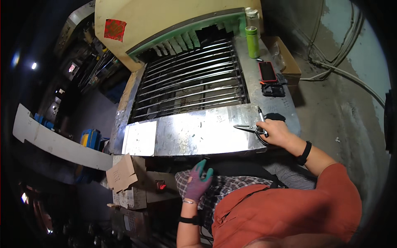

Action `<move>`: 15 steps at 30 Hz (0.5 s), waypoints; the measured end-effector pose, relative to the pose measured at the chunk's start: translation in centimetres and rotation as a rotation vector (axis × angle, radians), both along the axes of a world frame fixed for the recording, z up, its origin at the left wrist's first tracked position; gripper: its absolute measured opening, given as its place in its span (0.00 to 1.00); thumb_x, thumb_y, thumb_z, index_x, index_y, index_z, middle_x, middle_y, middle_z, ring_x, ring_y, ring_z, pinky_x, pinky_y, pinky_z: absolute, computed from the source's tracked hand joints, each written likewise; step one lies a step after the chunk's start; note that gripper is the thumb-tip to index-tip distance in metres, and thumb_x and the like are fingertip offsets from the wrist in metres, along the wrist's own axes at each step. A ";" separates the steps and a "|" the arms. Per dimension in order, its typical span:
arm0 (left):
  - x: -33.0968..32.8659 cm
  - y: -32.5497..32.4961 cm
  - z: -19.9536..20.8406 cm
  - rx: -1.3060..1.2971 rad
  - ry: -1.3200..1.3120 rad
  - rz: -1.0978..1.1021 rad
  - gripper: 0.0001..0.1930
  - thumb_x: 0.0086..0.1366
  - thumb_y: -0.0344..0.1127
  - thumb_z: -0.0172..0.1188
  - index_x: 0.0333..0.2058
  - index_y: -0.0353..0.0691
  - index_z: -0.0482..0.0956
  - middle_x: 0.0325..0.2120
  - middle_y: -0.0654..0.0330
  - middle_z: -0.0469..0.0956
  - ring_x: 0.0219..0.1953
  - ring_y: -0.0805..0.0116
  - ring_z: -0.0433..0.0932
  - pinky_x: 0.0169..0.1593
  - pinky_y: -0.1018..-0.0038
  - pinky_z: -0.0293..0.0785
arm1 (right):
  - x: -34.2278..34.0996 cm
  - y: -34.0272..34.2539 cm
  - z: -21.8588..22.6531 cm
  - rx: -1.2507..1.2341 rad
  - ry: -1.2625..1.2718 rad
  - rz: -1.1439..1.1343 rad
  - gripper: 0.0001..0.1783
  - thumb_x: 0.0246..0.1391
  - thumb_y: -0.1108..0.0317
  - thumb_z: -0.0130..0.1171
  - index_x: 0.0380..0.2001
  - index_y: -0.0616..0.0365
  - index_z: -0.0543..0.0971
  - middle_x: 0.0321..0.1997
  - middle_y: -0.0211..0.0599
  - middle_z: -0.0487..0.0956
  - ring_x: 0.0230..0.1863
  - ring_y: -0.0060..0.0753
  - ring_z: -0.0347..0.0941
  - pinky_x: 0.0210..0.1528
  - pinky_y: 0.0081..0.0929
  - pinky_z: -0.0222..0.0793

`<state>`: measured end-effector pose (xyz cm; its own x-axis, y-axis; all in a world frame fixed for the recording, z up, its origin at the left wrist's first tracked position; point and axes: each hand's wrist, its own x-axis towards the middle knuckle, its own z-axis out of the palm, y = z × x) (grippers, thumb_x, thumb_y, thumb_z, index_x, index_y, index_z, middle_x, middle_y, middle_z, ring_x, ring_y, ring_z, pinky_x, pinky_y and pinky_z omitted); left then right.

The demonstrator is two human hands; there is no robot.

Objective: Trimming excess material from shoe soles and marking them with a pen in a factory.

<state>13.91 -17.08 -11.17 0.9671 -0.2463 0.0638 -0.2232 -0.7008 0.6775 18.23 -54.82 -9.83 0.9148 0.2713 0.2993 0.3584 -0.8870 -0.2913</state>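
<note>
My bare right hand [276, 131] is closed at the right end of the metal ledge, its fingers around a black-and-white marker pen [261, 116]. Scissors [245, 127] lie by those fingers, blades pointing left; whether the hand also touches their dark handles is hard to tell. A crumpled black cloth item [275, 117] sits just beyond the knuckles. My left hand [198, 180], in a purple and green work glove, is raised over my lap in front of the ledge. Its thumb and fingers are apart and nothing is in them.
Beyond the ledge [182, 134] are metal rollers [186, 89] before a strip-curtained opening. A white sheet [139, 138] lies at left. A phone [267, 71], black case [273, 90] and green bottle [252, 42] line the right side. Cardboard [122, 173] stands lower left, near a red button [161, 186].
</note>
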 end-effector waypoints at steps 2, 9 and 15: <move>-0.2 0.5 -4.9 -0.045 0.053 0.022 0.29 0.62 0.45 0.63 0.58 0.37 0.71 0.53 0.45 0.74 0.56 0.48 0.73 0.60 0.62 0.68 | -0.2 -0.4 -0.4 -0.011 -0.031 -0.073 0.22 0.45 0.61 0.65 0.45 0.50 0.76 0.30 0.40 0.77 0.30 0.47 0.78 0.31 0.42 0.74; -4.0 3.6 -10.5 0.185 0.200 0.193 0.26 0.64 0.51 0.57 0.54 0.41 0.75 0.50 0.45 0.77 0.52 0.46 0.75 0.54 0.60 0.72 | 0.5 -1.1 1.2 -0.173 -0.050 -0.137 0.21 0.44 0.61 0.67 0.43 0.52 0.76 0.29 0.42 0.78 0.32 0.48 0.78 0.33 0.43 0.74; -5.0 3.1 -12.9 0.225 -0.106 0.124 0.17 0.64 0.44 0.55 0.44 0.38 0.80 0.42 0.48 0.80 0.45 0.47 0.78 0.50 0.58 0.73 | 1.1 -0.8 0.9 -0.206 0.000 -0.264 0.22 0.43 0.58 0.70 0.40 0.53 0.76 0.29 0.42 0.79 0.33 0.48 0.78 0.33 0.42 0.73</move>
<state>8.95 -14.00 -24.06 0.9817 -0.1455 0.1230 -0.1872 -0.8574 0.4794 19.34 -55.66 -8.93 0.9615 0.0794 0.2630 0.1080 -0.9895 -0.0964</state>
